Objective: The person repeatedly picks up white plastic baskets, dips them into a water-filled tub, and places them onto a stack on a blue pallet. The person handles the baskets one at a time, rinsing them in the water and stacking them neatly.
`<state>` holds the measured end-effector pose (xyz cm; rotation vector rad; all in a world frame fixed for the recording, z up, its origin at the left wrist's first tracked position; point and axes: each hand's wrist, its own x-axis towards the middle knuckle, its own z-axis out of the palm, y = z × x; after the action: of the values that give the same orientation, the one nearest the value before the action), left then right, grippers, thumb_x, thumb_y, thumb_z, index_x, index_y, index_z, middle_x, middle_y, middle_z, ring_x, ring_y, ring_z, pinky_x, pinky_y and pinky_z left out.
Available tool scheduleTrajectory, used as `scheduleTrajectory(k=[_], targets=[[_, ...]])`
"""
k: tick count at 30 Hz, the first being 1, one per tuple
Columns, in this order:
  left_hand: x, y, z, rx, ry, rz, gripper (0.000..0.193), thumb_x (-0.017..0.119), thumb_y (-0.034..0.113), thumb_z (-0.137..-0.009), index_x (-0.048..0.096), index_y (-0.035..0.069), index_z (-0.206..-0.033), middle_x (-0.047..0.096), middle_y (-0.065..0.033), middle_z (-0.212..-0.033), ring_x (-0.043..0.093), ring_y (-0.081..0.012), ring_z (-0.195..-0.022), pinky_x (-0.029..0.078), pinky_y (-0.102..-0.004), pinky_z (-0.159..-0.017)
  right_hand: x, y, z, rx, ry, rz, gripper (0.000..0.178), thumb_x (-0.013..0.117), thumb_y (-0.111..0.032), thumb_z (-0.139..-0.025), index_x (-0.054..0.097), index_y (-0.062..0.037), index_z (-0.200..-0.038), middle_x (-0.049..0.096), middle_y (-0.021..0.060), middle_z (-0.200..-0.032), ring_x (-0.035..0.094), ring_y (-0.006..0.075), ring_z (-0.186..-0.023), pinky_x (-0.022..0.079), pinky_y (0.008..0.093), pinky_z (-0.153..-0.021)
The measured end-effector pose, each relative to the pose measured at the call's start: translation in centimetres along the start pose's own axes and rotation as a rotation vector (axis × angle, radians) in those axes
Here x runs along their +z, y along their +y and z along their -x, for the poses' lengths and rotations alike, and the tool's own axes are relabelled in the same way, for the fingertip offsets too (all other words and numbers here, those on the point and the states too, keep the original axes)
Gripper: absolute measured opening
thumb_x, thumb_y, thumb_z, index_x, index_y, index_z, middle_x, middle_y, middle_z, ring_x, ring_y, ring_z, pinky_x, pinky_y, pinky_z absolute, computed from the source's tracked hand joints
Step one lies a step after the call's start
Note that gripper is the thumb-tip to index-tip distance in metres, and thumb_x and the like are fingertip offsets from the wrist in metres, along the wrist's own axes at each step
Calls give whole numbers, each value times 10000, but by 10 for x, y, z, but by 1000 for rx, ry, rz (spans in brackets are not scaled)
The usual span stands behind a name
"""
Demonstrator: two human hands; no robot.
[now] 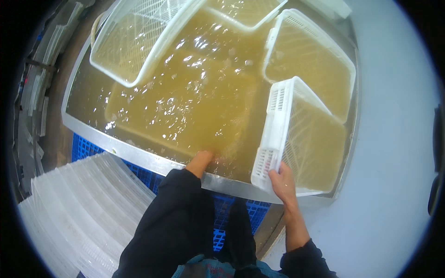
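Observation:
A metal tank (134, 155) full of murky yellow-brown water lies in front of me. My left hand (202, 161) reaches over its near edge; the fingers are under the water and hidden. Below the surface, the pale outline of a sunken basket (160, 141) shows faintly near that hand. My right hand (283, 183) grips the near end of a white plastic basket (273, 118), thumb over the rim. This basket stands tilted at the tank's right side, partly in the water, its slotted wall facing up.
Another white basket (310, 23) floats at the far right, touching the held one. More white baskets (153, 65) lie half sunk at the far left and far middle. A stack of translucent trays (88, 208) stands at the near left, beside a blue plastic pallet (218, 213). A pale wall (389, 139) borders the right.

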<state>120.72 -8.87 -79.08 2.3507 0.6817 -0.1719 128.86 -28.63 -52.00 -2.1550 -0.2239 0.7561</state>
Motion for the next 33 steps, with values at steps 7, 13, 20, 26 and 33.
scheduleTrajectory(k=[7, 13, 20, 26, 33], targets=[[72, 59, 16, 169, 122, 26, 368, 568, 111, -805, 607, 25, -1161, 627, -235, -1110, 598, -435, -1032, 495, -497, -871, -116, -41, 36, 48, 23, -191, 295, 478, -31, -856, 608, 45, -1109, 675, 79, -984, 624, 139, -866, 497, 279, -782], [73, 74, 35, 246, 347, 64, 353, 566, 108, -804, 623, 35, -1145, 629, -228, -1114, 603, -438, -1025, 496, -505, -867, -243, -55, 80, 22, 136, -127, 261, 479, -109, -920, 608, 49, -1083, 671, 71, -942, 608, 111, -831, 492, 265, -759], [-84, 146, 25, -88, -271, 143, 363, 575, 159, -771, 640, -5, -1088, 641, -271, -1048, 623, -402, -1007, 497, -470, -850, -348, -41, 107, -8, 331, 106, 285, 472, -221, -958, 615, 25, -947, 619, 13, -801, 549, 82, -715, 459, 261, -667], [-214, 152, 27, 30, -268, 88, 450, 632, 276, -757, 639, -9, -1105, 657, -241, -1046, 645, -345, -963, 501, -430, -830, -406, -21, 129, -145, 389, 89, 307, 462, -239, -972, 612, 21, -909, 600, 7, -770, 524, 71, -696, 443, 241, -649], [-391, 176, 67, -46, -162, 261, 274, 631, 245, -822, 715, 21, -955, 700, -87, -864, 642, -176, -783, 508, -343, -736, -475, 13, 174, -208, 470, -108, 281, 452, -205, -980, 613, 20, -926, 617, 15, -810, 544, 75, -708, 447, 231, -651]])
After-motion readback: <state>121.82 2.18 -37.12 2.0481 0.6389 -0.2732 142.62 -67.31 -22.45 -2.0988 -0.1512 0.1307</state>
